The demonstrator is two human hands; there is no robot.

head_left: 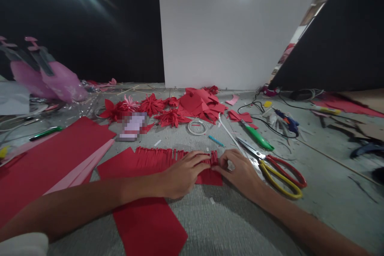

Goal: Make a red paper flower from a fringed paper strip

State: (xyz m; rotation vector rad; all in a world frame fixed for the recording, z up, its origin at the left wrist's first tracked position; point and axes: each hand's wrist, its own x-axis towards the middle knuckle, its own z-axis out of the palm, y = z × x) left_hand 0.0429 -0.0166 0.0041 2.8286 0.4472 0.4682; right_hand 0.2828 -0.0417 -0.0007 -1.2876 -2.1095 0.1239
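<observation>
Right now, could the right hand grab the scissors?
Probably yes: the scissors lie just beside the right hand with nothing between them, though that hand is busy pinching the fringed red paper.

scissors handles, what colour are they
The scissors handles are yellow and red, clearest in the head view.
</observation>
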